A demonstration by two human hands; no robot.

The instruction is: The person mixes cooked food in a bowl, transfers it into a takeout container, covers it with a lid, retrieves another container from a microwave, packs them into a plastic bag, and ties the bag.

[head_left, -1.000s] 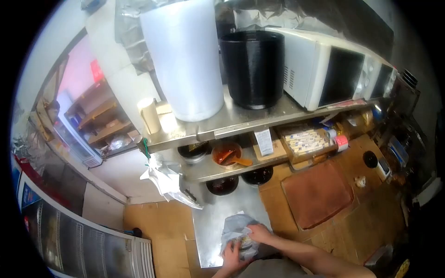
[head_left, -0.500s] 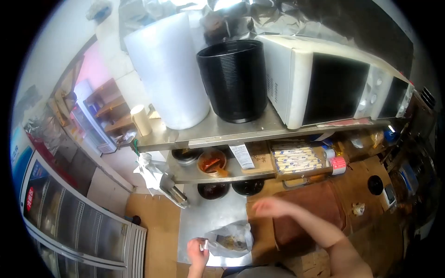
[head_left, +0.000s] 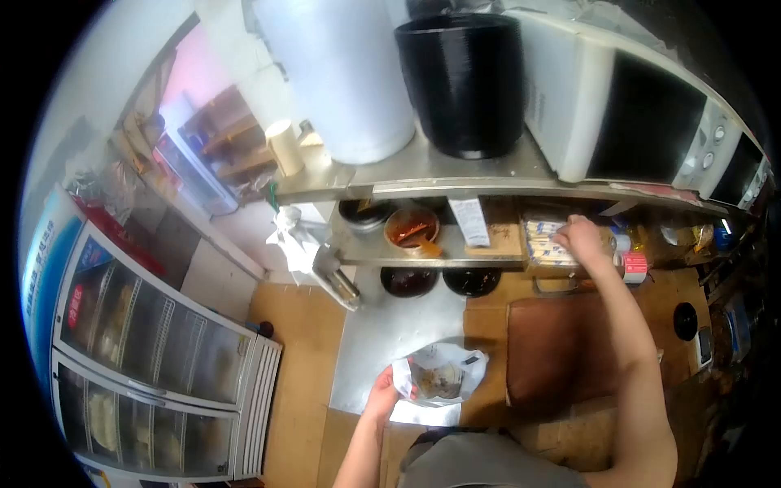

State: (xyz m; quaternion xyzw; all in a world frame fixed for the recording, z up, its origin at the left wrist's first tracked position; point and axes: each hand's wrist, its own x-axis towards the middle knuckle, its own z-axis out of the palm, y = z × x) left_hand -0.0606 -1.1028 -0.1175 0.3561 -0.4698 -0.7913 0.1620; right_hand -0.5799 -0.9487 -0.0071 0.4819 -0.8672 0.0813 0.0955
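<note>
Near the bottom of the view, my left hand (head_left: 381,396) grips the rim of a thin plastic bag (head_left: 468,362). The bag's mouth is open towards me, and dark, brownish contents show inside, too blurred to name. Up on the lower shelf, my right hand (head_left: 581,239) is at a box of paper-wrapped chopsticks (head_left: 543,241). Its fingers are bent and pinched on the wrapped sticks, and the hand covers the box's right part.
Sauce bowls (head_left: 412,228) and a paper slip (head_left: 469,222) sit on the shelf left of the chopsticks. A microwave (head_left: 643,122), a black bucket (head_left: 464,85) and a white barrel (head_left: 350,81) stand above. Below lies a brown board (head_left: 561,350); a glass-door fridge (head_left: 154,350) is at left.
My right hand has moved up from above the brown board to the chopstick box. My left hand has lifted the bag slightly, its mouth now wider. The camera view has shifted too.
</note>
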